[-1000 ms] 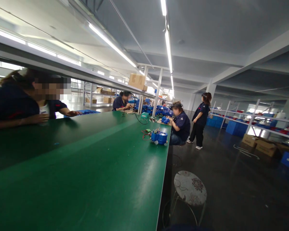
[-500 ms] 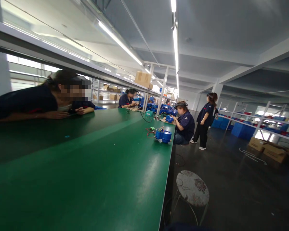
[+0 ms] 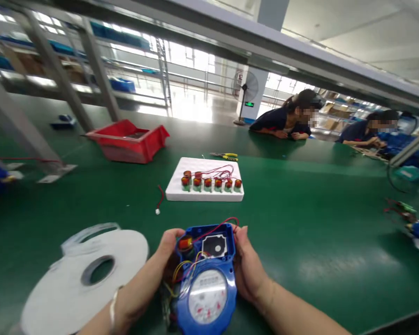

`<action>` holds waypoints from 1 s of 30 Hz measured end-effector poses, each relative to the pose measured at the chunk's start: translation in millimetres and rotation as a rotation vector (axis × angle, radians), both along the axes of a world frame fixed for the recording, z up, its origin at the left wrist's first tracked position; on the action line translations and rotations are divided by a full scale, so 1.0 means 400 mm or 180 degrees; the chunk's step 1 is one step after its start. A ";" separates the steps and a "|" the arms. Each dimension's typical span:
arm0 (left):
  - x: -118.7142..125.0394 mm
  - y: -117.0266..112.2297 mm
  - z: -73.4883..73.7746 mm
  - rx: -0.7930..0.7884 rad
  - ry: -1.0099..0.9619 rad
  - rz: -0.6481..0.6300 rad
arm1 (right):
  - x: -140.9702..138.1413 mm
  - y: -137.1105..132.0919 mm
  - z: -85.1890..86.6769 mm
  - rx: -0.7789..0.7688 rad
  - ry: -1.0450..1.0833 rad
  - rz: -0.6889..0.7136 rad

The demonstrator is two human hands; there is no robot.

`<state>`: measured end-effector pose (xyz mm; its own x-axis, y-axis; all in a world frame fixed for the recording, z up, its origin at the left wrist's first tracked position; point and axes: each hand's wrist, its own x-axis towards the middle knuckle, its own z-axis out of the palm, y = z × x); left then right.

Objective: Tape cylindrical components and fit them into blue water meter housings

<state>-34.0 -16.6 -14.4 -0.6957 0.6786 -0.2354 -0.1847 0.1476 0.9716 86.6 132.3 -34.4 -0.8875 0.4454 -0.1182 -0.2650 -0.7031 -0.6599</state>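
Note:
Both of my hands grip a blue water meter [image 3: 206, 274] with a round white dial, held low over the green bench. My left hand [image 3: 164, 253] wraps its left side, and my right hand [image 3: 246, 265] clasps its right side. The open top compartment shows a red-orange cylindrical part [image 3: 185, 243], a black-and-white square module [image 3: 214, 245] and red and yellow wires. Behind the meter lies a white foam tray [image 3: 181, 190] carrying several red-orange cylinders [image 3: 209, 182] with red leads.
A large white tape roll [image 3: 70, 284] lies at my left. A red bin [image 3: 127, 142] stands at the back left, yellow-handled pliers [image 3: 226, 156] behind the foam tray, a loose red wire [image 3: 159, 197] beside it. Two people [image 3: 286, 122] lean on the bench's far side. Metal frame posts [image 3: 56, 70] rise at left.
The view swung from down the long bench and aisle to the bench straight ahead. My hands with the blue meter, the foam tray and the red bin came into sight.

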 end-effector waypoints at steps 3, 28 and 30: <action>0.015 -0.026 0.017 -0.0193 0.0385 0.0135 | 0.015 0.008 0.010 -0.0058 -0.0173 0.0014; 0.054 -0.209 0.086 -0.0434 -0.0109 -0.1163 | 0.049 -0.004 -0.001 0.0272 -0.0017 0.0054; 0.075 -0.210 0.120 -0.0180 -0.0798 -0.0803 | 0.049 -0.004 -0.002 0.0266 0.0004 0.0048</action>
<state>-4.0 -100.4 33.4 -0.4237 0.8027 -0.4198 -0.3673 0.2714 0.8896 106.2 130.6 -35.0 -0.8943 0.4402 -0.0801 -0.2555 -0.6495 -0.7161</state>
